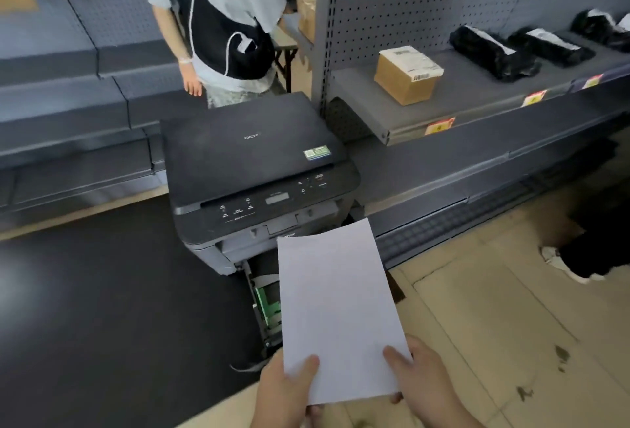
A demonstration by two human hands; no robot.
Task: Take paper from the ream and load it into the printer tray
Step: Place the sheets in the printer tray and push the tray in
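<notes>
Above the open tray (264,305) — paper (335,308), two-handed.

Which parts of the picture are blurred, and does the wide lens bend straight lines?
Head view: the black bags on the shelf and the top left corner are smeared; the paper, both hands and the printer are fairly sharp; shelf edges bow toward the borders.

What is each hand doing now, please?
Left hand: closed on the paper, at its near left corner.
Right hand: closed on the same paper, near right corner.
</notes>
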